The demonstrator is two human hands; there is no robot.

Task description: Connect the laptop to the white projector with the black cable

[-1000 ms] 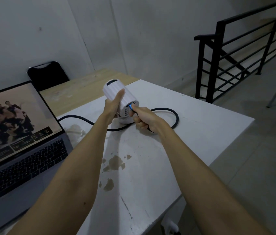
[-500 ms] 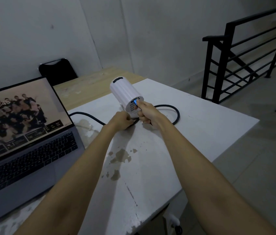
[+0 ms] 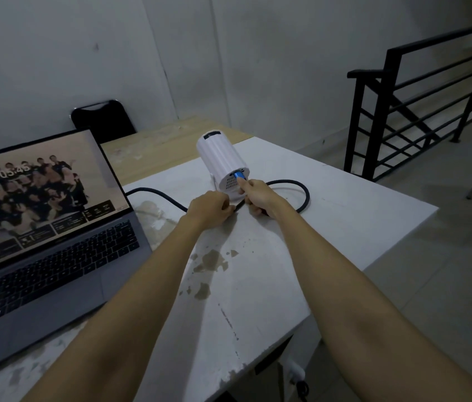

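Near the far edge of the white table (image 3: pixel 345 221), the white projector (image 3: pixel 221 161) lies tilted on its stand, its rear end facing the person. The right hand (image 3: pixel 259 195) is curled around the black cable (image 3: pixel 304 192) just behind its blue plug (image 3: pixel 240 174), and the plug sits against the port on the projector's rear face; whether it is fully seated cannot be told. The left hand (image 3: pixel 210 208) is closed in a loose fist on the same cable just beside the projector's base. From there the cable runs left along the table to the open laptop (image 3: pixel 52 242) at the left edge, and also loops out to the right of the projector. The laptop's screen is lit. A black chair (image 3: pixel 102 120) stands behind the table by the wall.
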